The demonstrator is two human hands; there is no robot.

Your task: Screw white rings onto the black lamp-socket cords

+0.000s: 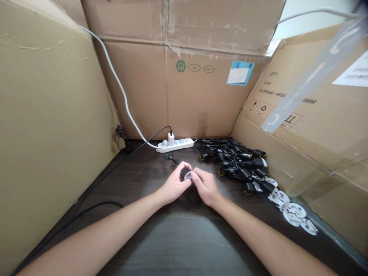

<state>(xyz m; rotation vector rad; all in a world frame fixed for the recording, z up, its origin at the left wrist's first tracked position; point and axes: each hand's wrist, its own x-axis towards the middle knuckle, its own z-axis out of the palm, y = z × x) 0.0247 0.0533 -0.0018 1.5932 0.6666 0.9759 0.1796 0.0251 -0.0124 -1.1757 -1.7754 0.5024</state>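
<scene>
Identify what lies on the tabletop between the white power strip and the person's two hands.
In the head view, a small black cord lies between the white power strip and the left hand and right hand.

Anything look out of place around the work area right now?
Yes: a small black object sits alone at the foot of the left cardboard box, away from the pile of black connectors. Another small black piece lies loose near the power strip.

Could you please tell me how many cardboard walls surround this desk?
3: the left wall beside the hands' left side, the back wall behind the power strip, and the right wall behind the black pile. Others may lie out of view.
</scene>
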